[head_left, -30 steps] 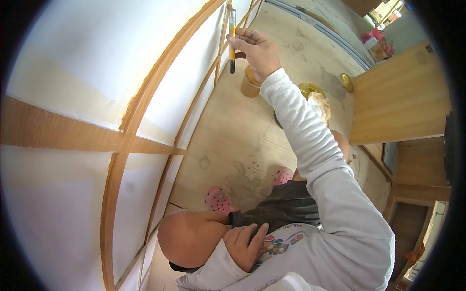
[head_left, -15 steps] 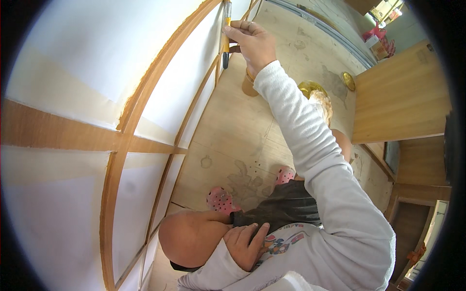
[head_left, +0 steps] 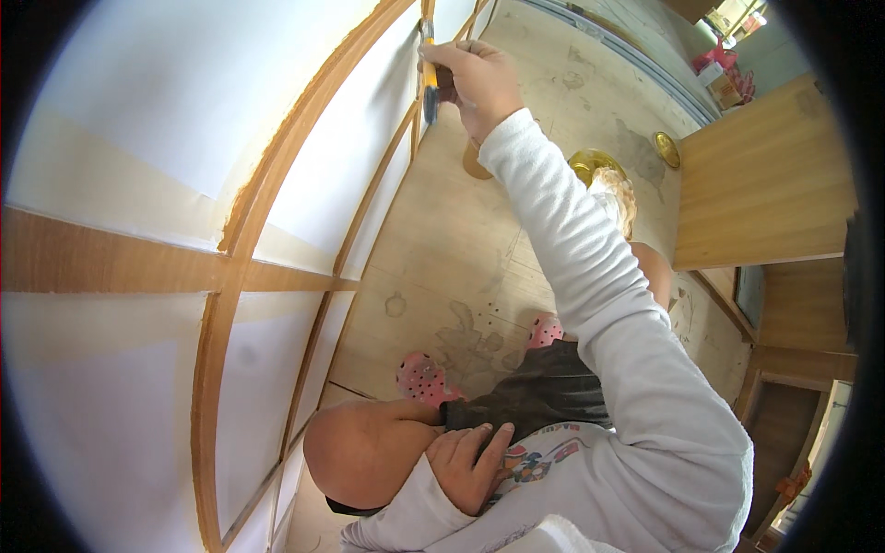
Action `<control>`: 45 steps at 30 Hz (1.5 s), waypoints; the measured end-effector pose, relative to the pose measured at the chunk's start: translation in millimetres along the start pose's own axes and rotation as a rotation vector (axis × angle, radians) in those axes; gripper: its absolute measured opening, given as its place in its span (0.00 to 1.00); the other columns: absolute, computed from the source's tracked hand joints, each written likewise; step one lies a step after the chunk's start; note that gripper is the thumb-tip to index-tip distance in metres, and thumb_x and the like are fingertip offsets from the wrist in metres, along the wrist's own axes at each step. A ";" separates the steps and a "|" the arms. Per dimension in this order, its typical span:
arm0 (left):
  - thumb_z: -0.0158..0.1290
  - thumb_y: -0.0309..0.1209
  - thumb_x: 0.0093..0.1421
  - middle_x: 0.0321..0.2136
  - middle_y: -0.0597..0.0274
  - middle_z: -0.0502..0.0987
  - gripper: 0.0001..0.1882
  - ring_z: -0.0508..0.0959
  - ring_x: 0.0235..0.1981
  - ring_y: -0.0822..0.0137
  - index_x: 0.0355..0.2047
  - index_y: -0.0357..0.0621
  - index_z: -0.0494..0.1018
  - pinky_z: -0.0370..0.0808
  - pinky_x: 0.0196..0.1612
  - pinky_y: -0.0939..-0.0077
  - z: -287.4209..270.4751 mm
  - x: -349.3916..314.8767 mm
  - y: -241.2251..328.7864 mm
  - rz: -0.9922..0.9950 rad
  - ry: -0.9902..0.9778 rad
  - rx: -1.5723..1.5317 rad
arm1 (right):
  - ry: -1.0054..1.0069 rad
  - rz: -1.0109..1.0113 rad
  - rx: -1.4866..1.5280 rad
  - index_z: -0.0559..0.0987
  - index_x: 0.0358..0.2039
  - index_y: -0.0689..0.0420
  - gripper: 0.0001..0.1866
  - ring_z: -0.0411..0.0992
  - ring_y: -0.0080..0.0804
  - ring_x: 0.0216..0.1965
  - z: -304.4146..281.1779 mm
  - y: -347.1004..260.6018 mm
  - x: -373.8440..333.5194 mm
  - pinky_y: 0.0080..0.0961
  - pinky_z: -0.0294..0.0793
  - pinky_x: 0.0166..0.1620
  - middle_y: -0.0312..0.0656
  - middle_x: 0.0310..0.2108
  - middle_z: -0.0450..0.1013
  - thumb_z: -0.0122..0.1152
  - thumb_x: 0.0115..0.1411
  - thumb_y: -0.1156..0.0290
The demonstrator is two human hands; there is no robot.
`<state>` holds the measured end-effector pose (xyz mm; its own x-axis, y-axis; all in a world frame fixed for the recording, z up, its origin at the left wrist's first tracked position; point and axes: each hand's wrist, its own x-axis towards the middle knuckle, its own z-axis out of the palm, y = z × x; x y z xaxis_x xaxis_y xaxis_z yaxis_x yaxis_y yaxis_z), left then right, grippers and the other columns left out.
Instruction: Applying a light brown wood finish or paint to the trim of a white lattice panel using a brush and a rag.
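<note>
My right hand [head_left: 479, 85] is stretched far forward, closed around the yellow handle of a paintbrush [head_left: 430, 81]. The brush's dark handle end points toward me and its metal band is at the far end; I cannot make out the bristles. It lies against a narrow brown wood strip [head_left: 416, 120] of the framed wall on my left. White covered panels [head_left: 332, 175] fill the spaces between the strips. My left hand [head_left: 466, 465] rests on my lap against the dark shorts [head_left: 535, 392], fingers extended and holding nothing.
A tan cup [head_left: 474, 162] stands on the stained floor [head_left: 442, 240] below my right wrist. Beyond my forearm are an open gold-coloured can [head_left: 583, 164], crumpled plastic [head_left: 616, 198] and a round gold lid [head_left: 666, 149]. A wooden cabinet [head_left: 765, 175] stands at the right.
My right hand and the paintbrush have shifted slightly, with the brush's dark end a little higher in view. My left hand stays where it was.
</note>
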<state>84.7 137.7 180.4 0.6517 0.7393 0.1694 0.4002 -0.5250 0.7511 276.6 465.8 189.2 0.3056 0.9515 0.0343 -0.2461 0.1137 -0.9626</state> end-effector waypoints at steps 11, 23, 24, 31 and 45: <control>0.61 0.37 0.42 0.36 0.49 0.74 0.31 0.76 0.32 0.55 0.47 0.39 0.70 0.72 0.34 0.63 1.2 -2.1 -1.1 0.004 0.015 0.013 | -0.017 -0.236 -0.111 0.75 0.29 0.66 0.08 0.73 0.28 0.24 6.6 -5.1 -1.1 0.24 0.75 0.28 0.44 0.25 0.74 0.65 0.50 0.77; 0.62 0.36 0.42 0.35 0.49 0.74 0.30 0.76 0.33 0.55 0.47 0.39 0.71 0.74 0.34 0.64 0.2 -1.8 -1.6 -0.005 0.010 0.010 | 0.003 -0.063 -0.202 0.74 0.27 0.67 0.10 0.73 0.27 0.21 -10.7 52.0 -0.5 0.21 0.75 0.23 0.44 0.23 0.74 0.65 0.49 0.74; 0.62 0.36 0.42 0.35 0.49 0.74 0.30 0.76 0.33 0.55 0.47 0.39 0.71 0.74 0.34 0.64 -0.1 -2.2 -1.7 -0.008 0.009 0.010 | 0.002 0.016 -0.173 0.73 0.27 0.67 0.11 0.73 0.27 0.20 -11.6 53.8 -3.3 0.21 0.74 0.22 0.44 0.23 0.74 0.65 0.49 0.75; 0.62 0.34 0.41 0.35 0.49 0.75 0.30 0.77 0.32 0.56 0.46 0.38 0.71 0.74 0.32 0.65 0.7 -3.4 -2.8 -0.005 0.007 -0.012 | -0.022 0.077 -0.083 0.71 0.26 0.69 0.12 0.72 0.29 0.17 -14.1 43.4 7.8 0.24 0.74 0.19 0.46 0.21 0.72 0.64 0.48 0.75; 0.58 0.36 0.48 0.37 0.49 0.74 0.26 0.75 0.34 0.56 0.49 0.42 0.70 0.72 0.36 0.64 1.5 -9.3 -5.0 -0.055 0.006 -0.030 | -0.079 -0.153 0.022 0.74 0.25 0.56 0.03 0.67 0.19 0.20 -23.6 -4.0 -6.8 0.16 0.67 0.24 0.35 0.19 0.71 0.58 0.53 0.78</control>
<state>77.6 132.9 174.2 0.6254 0.7692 0.1311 0.4159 -0.4707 0.7781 297.2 452.1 186.5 0.2683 0.9420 0.2015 -0.2229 0.2642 -0.9384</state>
